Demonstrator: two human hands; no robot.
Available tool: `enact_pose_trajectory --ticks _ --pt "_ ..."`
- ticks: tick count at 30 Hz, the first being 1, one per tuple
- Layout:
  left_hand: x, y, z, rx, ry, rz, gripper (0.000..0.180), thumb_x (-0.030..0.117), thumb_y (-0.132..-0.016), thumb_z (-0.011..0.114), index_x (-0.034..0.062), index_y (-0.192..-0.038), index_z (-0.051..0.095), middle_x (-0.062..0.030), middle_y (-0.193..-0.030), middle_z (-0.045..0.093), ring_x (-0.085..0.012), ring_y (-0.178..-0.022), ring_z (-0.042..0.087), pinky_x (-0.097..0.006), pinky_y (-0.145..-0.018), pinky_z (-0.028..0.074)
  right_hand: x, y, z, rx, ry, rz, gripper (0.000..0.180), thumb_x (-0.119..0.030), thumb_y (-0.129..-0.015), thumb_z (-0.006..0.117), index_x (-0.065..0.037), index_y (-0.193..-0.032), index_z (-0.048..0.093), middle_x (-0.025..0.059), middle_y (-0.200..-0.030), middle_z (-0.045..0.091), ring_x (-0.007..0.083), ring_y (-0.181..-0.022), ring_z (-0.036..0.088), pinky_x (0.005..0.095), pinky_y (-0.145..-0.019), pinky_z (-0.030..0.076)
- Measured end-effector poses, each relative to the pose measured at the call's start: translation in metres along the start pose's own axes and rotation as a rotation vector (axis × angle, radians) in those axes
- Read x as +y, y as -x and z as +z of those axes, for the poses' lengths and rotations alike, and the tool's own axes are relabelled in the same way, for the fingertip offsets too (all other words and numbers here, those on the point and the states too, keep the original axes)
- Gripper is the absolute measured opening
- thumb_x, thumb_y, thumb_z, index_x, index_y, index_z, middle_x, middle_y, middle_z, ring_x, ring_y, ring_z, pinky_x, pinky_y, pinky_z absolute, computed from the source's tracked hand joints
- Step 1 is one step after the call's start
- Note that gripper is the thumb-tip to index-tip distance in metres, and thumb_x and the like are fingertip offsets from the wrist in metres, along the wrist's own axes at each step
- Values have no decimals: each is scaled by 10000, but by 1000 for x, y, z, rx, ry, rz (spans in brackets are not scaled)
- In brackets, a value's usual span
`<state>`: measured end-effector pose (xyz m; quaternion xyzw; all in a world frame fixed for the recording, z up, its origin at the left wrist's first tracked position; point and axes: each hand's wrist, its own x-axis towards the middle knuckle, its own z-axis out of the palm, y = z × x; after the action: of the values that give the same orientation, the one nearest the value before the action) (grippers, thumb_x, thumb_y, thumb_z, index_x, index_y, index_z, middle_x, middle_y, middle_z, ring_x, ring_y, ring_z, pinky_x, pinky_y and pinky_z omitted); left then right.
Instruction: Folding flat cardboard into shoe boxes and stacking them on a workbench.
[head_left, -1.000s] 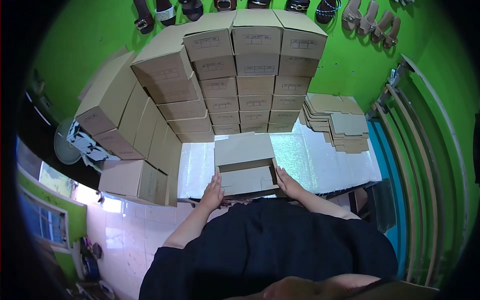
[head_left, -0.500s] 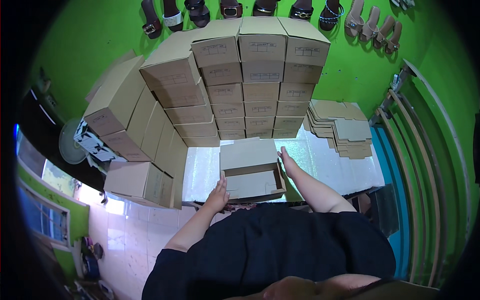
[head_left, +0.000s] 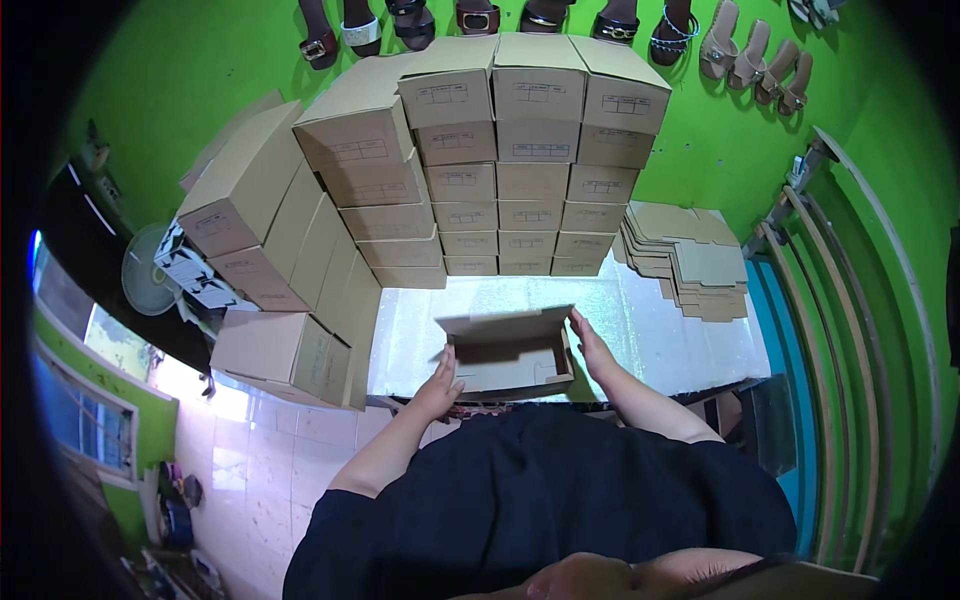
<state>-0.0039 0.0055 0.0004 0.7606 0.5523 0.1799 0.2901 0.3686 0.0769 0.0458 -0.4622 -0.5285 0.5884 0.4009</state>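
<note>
One open cardboard box [head_left: 512, 368] rests on a white-covered table [head_left: 690, 355] before a person in a dark top [head_left: 530, 480], its single hinged lid [head_left: 508, 323] tilted up along the far edge. Two bare hands flank it: the left hand [head_left: 437, 388] is unclenched, fingers extended against the left side of the box, and the right hand [head_left: 593, 352] is likewise unclenched, fingers stretched along the lid's right edge; whether its thumb grips cannot be told.

Beyond the box rise three columns of cardboard cartons [head_left: 538, 140], each six high, 18 in all by their front faces. A fourth column [head_left: 355, 147], beyond the box and to its left, shows five faces. Farther left of the box, more piled cartons [head_left: 240, 200] overlap too much for a sure count. To the right of the box and beyond it lies one stack of flattened cartons [head_left: 685, 240], its layers too close to number. High beyond the box, against a green wall [head_left: 690, 170], are seven sandals [head_left: 478, 20] on dark foot forms [head_left: 313, 15] and, to the box's upper right, four beige sandals [head_left: 748, 67].
</note>
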Motion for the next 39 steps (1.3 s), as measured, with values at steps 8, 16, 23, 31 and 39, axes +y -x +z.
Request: enact_pose_trajectory --ticks 8,16,23,31,39 --pt "-27 1 18 186 851 11 1027 790 -901 226 86 -1543 -159 -186 -1631 144 -304 -1487 207 -356 -1177 242 22 35 13 -37 43 -23 642 -412 -1069 297 -139 -1594 46 159 -1614 234 273 -1461 270 331 -1186 187" --pt "40 12 8 318 573 -183 1359 521 -757 806 85 -1525 -226 -189 -1357 550 -349 -1249 529 -361 -1065 395 35 40 19 -10 289 -3 1150 -369 -829 780 -76 -1575 -44 251 -1530 348 329 -1371 426 380 -1106 370" --pt "41 6 18 434 205 -370 1335 365 -740 851 98 -1543 -181 -209 -1093 678 -326 -997 677 -370 -862 530 24 45 31 86 436 -23 1162 -352 -786 819 -46 -1570 18 285 -1478 402 370 -1358 441 406 -1114 375" --pt "66 7 6 441 399 -425 1265 324 -722 852 107 -1573 -58 -273 -1254 586 -384 -1128 606 -406 -933 501 25 47 26 67 303 71 915 -436 -871 705 -120 -1556 188 256 -1438 467 379 -1301 503 413 -1075 410" --pt "38 10 27 656 123 -167 860 286 -698 860 119 -1421 426 -213 -1576 272 -375 -1357 437 -408 -1075 425 24 48 35 112 464 37 780 -386 -892 698 -123 -1504 292 246 -1358 541 362 -1226 568 399 -1019 454"
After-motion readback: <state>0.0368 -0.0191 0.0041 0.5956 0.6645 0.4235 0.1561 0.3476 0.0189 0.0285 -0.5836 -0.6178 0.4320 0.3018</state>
